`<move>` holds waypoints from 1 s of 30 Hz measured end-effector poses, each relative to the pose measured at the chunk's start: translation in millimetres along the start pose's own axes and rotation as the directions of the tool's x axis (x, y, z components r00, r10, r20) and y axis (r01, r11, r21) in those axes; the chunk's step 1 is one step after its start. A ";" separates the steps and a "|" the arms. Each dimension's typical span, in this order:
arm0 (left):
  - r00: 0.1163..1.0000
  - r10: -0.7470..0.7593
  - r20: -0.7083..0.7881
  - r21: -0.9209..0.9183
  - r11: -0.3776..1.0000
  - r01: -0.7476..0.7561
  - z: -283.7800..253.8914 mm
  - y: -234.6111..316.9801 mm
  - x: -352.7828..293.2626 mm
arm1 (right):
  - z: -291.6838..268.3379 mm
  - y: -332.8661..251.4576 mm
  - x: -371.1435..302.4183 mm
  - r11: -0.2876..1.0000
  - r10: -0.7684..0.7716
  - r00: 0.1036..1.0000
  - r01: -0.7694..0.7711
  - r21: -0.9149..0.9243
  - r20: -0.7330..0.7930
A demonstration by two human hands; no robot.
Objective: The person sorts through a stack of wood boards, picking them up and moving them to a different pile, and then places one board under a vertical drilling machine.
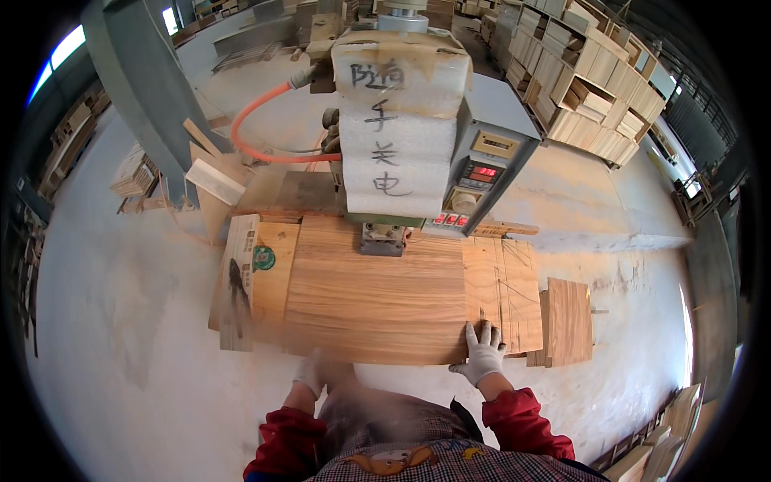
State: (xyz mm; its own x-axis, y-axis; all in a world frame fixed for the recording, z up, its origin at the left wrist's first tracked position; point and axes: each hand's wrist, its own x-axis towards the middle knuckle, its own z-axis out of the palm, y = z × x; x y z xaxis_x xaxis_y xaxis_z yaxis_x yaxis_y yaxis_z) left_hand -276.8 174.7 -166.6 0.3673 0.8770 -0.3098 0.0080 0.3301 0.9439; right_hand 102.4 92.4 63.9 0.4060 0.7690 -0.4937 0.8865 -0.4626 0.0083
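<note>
Right hand [482,353]: gloved in white, laid flat with fingers spread on the near right corner of the wooden panel [373,297]; nothing is pinched in this grip.
Left hand [315,371]: gloved, blurred, seen at the near edge of the panel; whether its grip is spread or closed cannot be told.
Wooden panel: a broad, grained board, laid flat on the bench [502,281] under the machine head [381,238], its far edge met by that head.
Machine [401,120]: set at the far side of the panel, wrapped in white foam sheet, with a control box [482,181] showing red digits on its right.
Orange hose [257,120]: looped to the machine from the left.
Cardboard sheet [241,281]: laid just left of the panel, on the bench.
Small boards [566,321]: stacked right of the panel, close beside the right hand.
Offcuts [213,173]: piled far left by the grey column [144,96].
Stacked crates [594,88]: far right, well apart from the bench.
</note>
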 end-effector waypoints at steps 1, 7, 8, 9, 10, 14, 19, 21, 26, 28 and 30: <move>1.000 -0.029 0.000 -0.030 0.999 0.029 -3.6 -2.1 1.6 | -1.3 -0.6 -1.1 1.000 -0.005 1.000 0.005 0.002 0.000; 0.942 -0.332 -0.043 -0.426 0.859 0.283 23.0 53.8 -3.6 | -1.8 4.3 -0.6 1.000 0.008 1.000 -0.008 -0.001 0.015; 0.884 -0.465 -0.049 -0.617 0.710 0.339 34.5 76.8 -10.5 | -2.1 2.7 -0.9 1.000 0.014 1.000 -0.013 -0.014 0.026; 0.879 -0.474 -0.050 -0.603 0.716 0.352 36.8 87.4 -12.8 | -3.9 2.9 -1.7 1.000 0.018 0.999 -0.018 -0.017 0.032; 0.874 -0.484 -0.051 -0.589 0.721 0.365 38.3 95.5 -14.5 | -5.0 3.4 -2.3 1.000 0.024 0.999 -0.023 -0.020 0.037; 0.861 -0.499 -0.099 -0.566 0.740 0.364 41.9 107.8 -19.0 | -8.5 2.7 -5.7 0.999 0.010 1.000 -0.009 -0.035 0.029; 0.864 -0.491 -0.115 -0.525 0.768 0.366 35.9 99.2 -15.7 | -6.8 3.4 -7.0 1.000 -0.006 1.000 0.006 -0.012 -0.001; 0.856 -0.510 -0.090 -0.513 0.760 0.399 38.4 107.7 -17.9 | -7.9 3.8 -7.1 1.000 -0.008 1.000 0.008 -0.018 -0.007; 0.804 -0.595 0.005 -0.540 0.675 0.503 37.3 125.2 -23.2 | 10.6 6.7 -4.1 0.957 -0.175 0.981 0.188 0.219 -0.078; 0.778 -0.628 0.021 -0.480 0.676 0.559 46.8 136.8 -28.3 | 22.7 -0.9 -8.3 0.932 -0.201 0.971 0.231 0.279 -0.132; 0.754 -0.655 0.054 -0.442 0.661 0.606 51.4 136.5 -27.2 | 19.1 -14.8 -18.9 0.948 -0.098 0.989 0.126 0.291 -0.109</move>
State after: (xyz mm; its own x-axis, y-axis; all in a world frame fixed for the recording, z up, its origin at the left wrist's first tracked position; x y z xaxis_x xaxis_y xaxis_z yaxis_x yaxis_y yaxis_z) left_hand -237.9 178.0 -23.4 0.3217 0.4261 -0.8455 -0.1829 0.9041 0.3861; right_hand 77.4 76.3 56.4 0.3385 0.8542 -0.3947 0.8274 -0.4700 -0.3076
